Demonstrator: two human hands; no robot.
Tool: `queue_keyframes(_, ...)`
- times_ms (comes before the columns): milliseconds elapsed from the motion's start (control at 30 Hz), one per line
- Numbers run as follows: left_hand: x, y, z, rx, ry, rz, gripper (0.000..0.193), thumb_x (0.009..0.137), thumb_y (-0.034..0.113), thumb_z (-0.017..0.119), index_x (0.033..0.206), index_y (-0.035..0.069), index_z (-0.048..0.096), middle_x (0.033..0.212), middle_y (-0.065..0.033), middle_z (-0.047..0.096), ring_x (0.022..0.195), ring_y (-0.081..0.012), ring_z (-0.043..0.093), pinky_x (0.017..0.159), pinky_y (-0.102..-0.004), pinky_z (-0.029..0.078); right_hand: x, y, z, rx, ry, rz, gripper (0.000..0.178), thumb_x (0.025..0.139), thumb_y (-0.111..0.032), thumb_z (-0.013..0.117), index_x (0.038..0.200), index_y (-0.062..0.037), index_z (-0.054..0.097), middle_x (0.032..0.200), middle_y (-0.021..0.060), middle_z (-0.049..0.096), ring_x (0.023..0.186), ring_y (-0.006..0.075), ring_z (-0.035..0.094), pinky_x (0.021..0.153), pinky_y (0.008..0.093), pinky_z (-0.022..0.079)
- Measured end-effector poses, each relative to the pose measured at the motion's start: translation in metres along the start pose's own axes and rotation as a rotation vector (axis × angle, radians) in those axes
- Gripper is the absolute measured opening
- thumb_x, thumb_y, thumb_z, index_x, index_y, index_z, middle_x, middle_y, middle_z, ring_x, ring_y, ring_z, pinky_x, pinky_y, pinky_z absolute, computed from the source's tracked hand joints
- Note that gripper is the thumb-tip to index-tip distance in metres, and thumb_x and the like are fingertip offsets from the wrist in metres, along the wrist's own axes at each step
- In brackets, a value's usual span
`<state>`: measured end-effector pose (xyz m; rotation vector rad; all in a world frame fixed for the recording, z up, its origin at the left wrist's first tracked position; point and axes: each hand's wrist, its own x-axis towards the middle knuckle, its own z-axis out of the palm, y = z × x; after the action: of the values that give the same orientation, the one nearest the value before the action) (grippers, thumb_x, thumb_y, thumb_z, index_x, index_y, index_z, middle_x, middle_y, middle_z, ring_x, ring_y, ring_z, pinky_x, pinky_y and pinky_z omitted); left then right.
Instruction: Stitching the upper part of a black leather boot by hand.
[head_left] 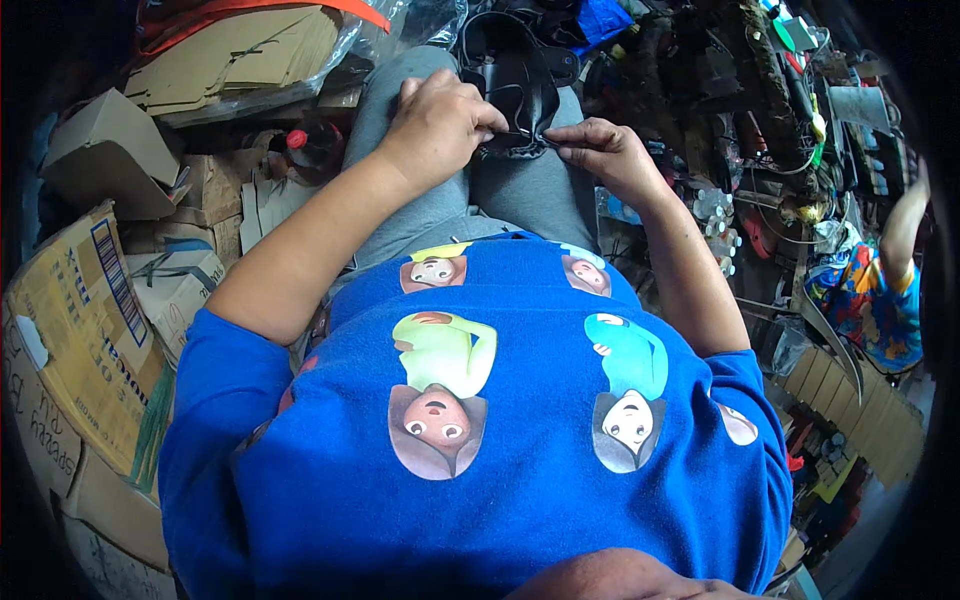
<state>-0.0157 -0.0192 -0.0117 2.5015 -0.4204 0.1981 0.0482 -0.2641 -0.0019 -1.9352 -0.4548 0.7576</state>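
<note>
A black leather piece with straps [512, 92] lies across my thighs, with a rounded tab at its right side and a curved part at its far end. I cannot make out its exact kind. My left hand [445, 122] is closed, its fingertips pinching the near left edge of the leather. On the other side, my right hand [606, 152] pinches the near right edge between thumb and forefinger. The gathered near edge stretches between the two hands. Whether a needle or thread is in the fingers is too small to tell.
Stacked cardboard boxes [110, 155] and flat brown card sheets [255, 60] crowd the left, with a red-capped bottle [318, 148] near my knee. Tools, small bottles [715, 215] and clutter fill the right. Another person in a colourful shirt [880, 300] is at the far right.
</note>
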Motion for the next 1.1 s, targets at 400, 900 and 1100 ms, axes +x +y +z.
queue_keyframes(400,0.023,0.021,0.008,-0.143,-0.241,-0.325,0.013,0.078,0.027,0.069,0.088,0.019,0.069,0.080,0.0043,0.067,0.094,-0.0172,0.058,0.087,-0.0403,0.030,0.013,-0.006,0.007,0.089,-0.004,0.074,0.016,0.082,-0.012,0.071,0.096,-0.0030,0.068,0.085,-0.0027,0.064,0.077,0.0039,0.054,0.071,0.0212,0.045)
queue_keyframes(900,0.022,0.015,-0.006,-0.021,-0.318,-0.122,0.009,0.083,0.015,0.058,0.091,0.012,0.061,0.086,-0.0062,0.064,0.093,-0.0274,0.058,0.084,-0.0469,0.039,-0.004,0.008,-0.010,-0.004,0.097,-0.019,0.020,0.078,-0.017,0.076,0.087,-0.0020,0.067,0.086,0.0002,0.054,0.077,0.0075,0.052,0.069,0.0227,0.043)
queue_keyframes(1100,0.031,0.019,-0.001,-0.030,-0.402,-0.136,0.011,0.087,0.016,0.054,0.096,0.013,0.059,0.088,-0.0065,0.065,0.096,-0.0277,0.058,0.085,-0.0469,0.038,-0.030,0.007,-0.013,-0.069,0.087,0.062,0.014,0.080,-0.013,0.073,0.084,-0.0025,0.065,0.088,0.0011,0.051,0.079,0.0096,0.052,0.069,0.0239,0.043)
